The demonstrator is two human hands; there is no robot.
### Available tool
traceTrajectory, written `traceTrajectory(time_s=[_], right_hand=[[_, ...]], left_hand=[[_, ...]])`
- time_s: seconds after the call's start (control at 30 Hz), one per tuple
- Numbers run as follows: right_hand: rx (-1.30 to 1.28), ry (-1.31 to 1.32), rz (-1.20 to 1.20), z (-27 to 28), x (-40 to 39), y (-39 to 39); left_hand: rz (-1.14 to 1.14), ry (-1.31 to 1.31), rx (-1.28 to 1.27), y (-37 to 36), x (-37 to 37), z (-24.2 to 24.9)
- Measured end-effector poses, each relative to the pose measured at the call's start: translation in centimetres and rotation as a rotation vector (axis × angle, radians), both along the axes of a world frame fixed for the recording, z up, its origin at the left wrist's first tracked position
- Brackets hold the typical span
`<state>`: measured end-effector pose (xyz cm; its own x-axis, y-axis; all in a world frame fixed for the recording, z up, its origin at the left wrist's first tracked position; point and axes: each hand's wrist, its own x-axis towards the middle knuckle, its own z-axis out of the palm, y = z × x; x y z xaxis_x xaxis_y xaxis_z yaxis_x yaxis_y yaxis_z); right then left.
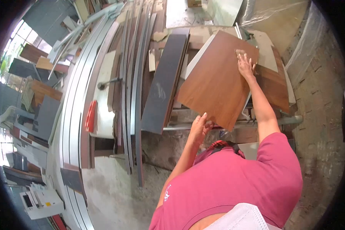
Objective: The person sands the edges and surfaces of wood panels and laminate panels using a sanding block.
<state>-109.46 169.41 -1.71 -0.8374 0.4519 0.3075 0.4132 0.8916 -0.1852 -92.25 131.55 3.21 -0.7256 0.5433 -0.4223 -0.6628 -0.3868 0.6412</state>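
A brown wood-grain panel (218, 78) lies tilted in front of me, over other boards. My left hand (201, 126) is at its near edge, thumb on top and the fingers partly hidden beneath. My right hand (246, 66) rests on the panel's right side near the far corner, fingers spread on the surface. A white-edged board (199, 57) shows under its left edge. To the right, partly under my right forearm, is another brown panel (274, 86). Dark grey boards (163, 82) lie stacked to the left.
Long narrow strips (134, 88) run lengthwise left of the boards, some jutting toward me. Beyond are a hammer-like tool (102, 85), a red object (91, 116) and long metallic profiles (74, 99). A metal tube (291, 120) crosses near my waist. A white machine (42, 201) stands lower left.
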Motion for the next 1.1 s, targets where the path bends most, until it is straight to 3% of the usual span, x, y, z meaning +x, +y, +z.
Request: traceTrajectory(time_s=[0.07, 0.1, 0.13, 0.2, 0.27, 0.37, 0.43, 0.47, 0.53, 0.6, 0.7, 0.73, 0.77, 0.8, 0.87, 0.93, 1.0, 1.03, 1.07, 1.1], right_hand=[[0.136, -0.067, 0.234, -0.7, 3.1, -0.6], [-0.119, -0.194, 0.279, 7.0, 8.3, -8.0], [0.125, -0.378, 0.443, 8.8, 10.6, -11.2], [0.201, -0.112, 0.911, 7.5, 17.5, -13.9], [-0.057, -0.149, 1.113, 10.2, 21.1, -15.6], [-0.055, -0.111, 1.023, 8.7, 18.2, -9.5], [0.074, -0.131, 0.694, 8.9, 14.8, -4.8], [0.096, -0.238, 0.424, 6.1, 11.9, -1.3], [-0.097, -0.160, 0.200, 4.9, 7.5, 4.5], [-0.034, -0.114, -0.007, 4.6, 4.2, 6.7], [0.105, -0.072, 0.099, 3.8, 0.4, 2.9], [-0.073, -0.294, 0.373, 8.1, 0.6, -1.8], [0.063, -0.149, 0.547, 6.2, 0.8, -5.1], [0.030, -0.022, 0.775, 7.4, 2.7, -8.9], [-0.114, -0.162, 1.024, 8.5, 4.2, -13.5], [-0.145, -0.131, 1.077, 9.5, 4.5, -14.5], [-0.507, -0.196, 1.108, 9.8, 4.1, -14.0], [-0.504, -0.040, 1.069, 9.3, 4.0, -13.5], [-0.505, -0.045, 1.076, 9.7, 4.0, -13.3], [-0.265, 0.138, 0.995, 10.3, 4.0, -12.8]], left_hand=[[0.038, -0.071, 0.076, 0.8, -0.6, -1.1], [0.065, -0.063, 0.083, 1.2, -0.8, -1.2], [0.061, -0.060, 0.086, 1.7, -1.2, -1.0], [0.093, -0.153, 0.090, 1.8, -1.5, -0.7], [0.013, -0.143, 0.089, 1.5, -2.0, -1.0], [-0.029, -0.092, 0.043, 1.7, -1.8, -0.6], [-0.024, -0.071, 0.041, 1.8, -1.7, -0.3], [-0.023, -0.070, 0.037, 1.9, -1.5, -0.4], [-0.053, -0.105, 0.056, 2.2, -1.0, -0.9], [-0.040, -0.107, 0.054, 2.4, -0.3, -0.5], [-0.031, -0.113, 0.031, 2.5, 0.2, -0.2], [-0.043, -0.123, 0.009, 2.4, 0.2, -0.3], [-0.061, -0.126, -0.004, 2.3, 0.2, -0.4], [-0.044, -0.131, -0.002, 2.2, 0.2, -0.4], [-0.077, -0.124, 0.038, 2.2, 0.1, -0.3], [-0.056, -0.131, 0.013, 2.3, 0.3, 0.2], [-0.030, -0.142, -0.009, 2.4, 0.4, 0.3], [-0.024, -0.137, -0.024, 2.4, 0.4, 0.3], [-0.017, -0.133, -0.038, 2.4, 0.4, 0.2], [-0.010, -0.136, -0.035, 2.3, 0.4, 0.0]])
